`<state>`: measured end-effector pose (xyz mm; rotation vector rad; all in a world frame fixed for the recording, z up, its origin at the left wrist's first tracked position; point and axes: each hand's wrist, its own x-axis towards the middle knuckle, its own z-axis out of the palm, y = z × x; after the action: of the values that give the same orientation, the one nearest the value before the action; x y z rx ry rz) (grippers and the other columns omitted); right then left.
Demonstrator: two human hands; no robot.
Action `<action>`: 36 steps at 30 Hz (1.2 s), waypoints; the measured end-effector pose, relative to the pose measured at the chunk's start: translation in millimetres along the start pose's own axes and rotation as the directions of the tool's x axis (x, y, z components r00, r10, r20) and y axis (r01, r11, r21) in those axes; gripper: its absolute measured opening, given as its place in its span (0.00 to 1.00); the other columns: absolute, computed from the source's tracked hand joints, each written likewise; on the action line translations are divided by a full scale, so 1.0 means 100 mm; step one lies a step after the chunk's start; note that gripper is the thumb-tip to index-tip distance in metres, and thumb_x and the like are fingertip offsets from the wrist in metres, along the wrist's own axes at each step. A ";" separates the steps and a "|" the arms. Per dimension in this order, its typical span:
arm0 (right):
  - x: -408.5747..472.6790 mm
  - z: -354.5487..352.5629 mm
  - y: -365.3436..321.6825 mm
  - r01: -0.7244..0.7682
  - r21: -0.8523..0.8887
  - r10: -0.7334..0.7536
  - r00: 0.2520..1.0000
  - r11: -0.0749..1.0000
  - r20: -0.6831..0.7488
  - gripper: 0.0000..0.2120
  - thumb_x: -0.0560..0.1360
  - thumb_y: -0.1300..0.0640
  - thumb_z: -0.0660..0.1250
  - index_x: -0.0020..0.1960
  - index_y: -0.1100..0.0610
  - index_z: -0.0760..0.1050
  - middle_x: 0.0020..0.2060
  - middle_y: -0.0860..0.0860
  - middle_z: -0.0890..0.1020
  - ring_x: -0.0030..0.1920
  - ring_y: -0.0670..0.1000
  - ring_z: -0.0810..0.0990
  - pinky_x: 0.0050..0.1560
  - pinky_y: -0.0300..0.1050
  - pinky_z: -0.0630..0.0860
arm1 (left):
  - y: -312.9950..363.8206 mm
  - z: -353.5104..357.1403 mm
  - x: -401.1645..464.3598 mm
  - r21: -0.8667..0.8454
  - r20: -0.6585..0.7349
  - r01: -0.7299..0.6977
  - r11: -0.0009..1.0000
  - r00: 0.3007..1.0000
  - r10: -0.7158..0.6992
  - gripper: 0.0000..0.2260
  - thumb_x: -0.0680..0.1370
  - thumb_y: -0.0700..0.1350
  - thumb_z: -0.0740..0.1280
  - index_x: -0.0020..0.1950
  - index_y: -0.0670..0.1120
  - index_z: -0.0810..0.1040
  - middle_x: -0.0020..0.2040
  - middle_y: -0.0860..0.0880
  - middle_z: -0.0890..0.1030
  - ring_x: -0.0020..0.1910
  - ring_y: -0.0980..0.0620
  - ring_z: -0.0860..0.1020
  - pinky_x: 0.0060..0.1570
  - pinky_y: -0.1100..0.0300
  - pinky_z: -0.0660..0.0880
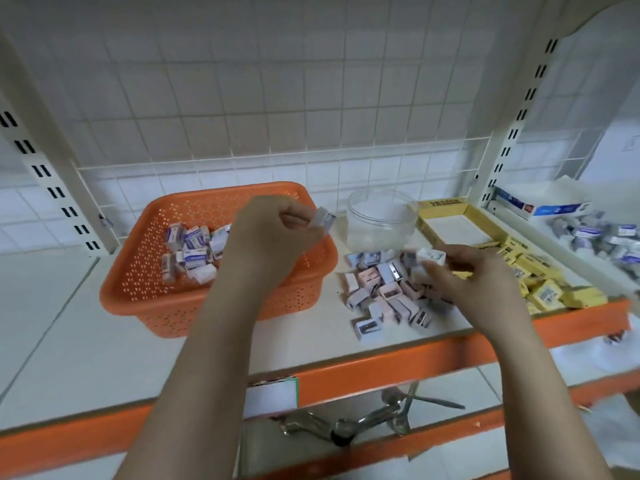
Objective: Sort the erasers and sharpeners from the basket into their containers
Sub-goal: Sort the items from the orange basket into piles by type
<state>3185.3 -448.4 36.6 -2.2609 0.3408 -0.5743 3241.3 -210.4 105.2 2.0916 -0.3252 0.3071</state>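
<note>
An orange perforated basket (145, 271) stands on the shelf and holds several wrapped erasers (194, 251). My left hand (273, 237) hovers over the basket's right side and pinches a small pale sharpener (323, 220). To the right, a loose pile of sharpeners (384, 292) lies on the shelf. My right hand (474, 275) is above that pile and grips a white sharpener (431, 257). Behind the pile stands a clear round plastic jar (381, 220), open at the top.
A yellow cardboard box (460, 223) sits right of the jar, with several small yellow packets (540, 282) heaped in front of it. Further right lie a blue-and-white carton (547, 206) and more wrapped erasers (602, 237). The orange shelf edge (381, 372) runs along the front; metal utensils (363, 420) lie below.
</note>
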 end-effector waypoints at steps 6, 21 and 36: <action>-0.01 -0.32 0.22 0.074 0.000 -0.072 0.972 0.997 0.223 0.08 0.69 0.53 0.74 0.48 0.47 0.80 0.36 0.50 0.80 0.40 0.50 0.78 0.36 0.32 0.68 | 0.19 0.45 -0.49 0.085 -0.110 0.067 0.994 0.992 -0.057 0.05 0.71 0.48 0.73 0.46 0.52 0.81 0.38 0.57 0.80 0.36 0.61 0.78 0.36 0.68 0.76; -0.10 -0.42 0.46 0.146 -0.014 -0.133 0.934 0.989 0.333 0.17 0.70 0.57 0.74 0.58 0.50 0.79 0.40 0.41 0.80 0.40 0.32 0.73 0.40 0.17 0.64 | 0.13 1.10 -0.65 0.311 -0.084 0.145 0.939 0.989 -0.125 0.06 0.73 0.43 0.72 0.49 0.46 0.81 0.43 0.50 0.82 0.42 0.51 0.79 0.44 0.56 0.77; 0.05 -0.24 -0.03 0.181 0.018 -0.181 0.967 0.983 0.181 0.09 0.74 0.55 0.69 0.54 0.52 0.81 0.39 0.42 0.81 0.41 0.37 0.78 0.39 0.23 0.69 | 0.31 0.44 -0.40 0.295 -0.187 0.009 0.956 0.981 0.048 0.06 0.76 0.43 0.67 0.50 0.50 0.82 0.44 0.55 0.81 0.41 0.57 0.77 0.43 0.63 0.72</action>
<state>3178.5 -462.9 54.8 -2.3373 0.0424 -0.4546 3197.3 -259.5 93.3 2.3283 -0.1924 0.5968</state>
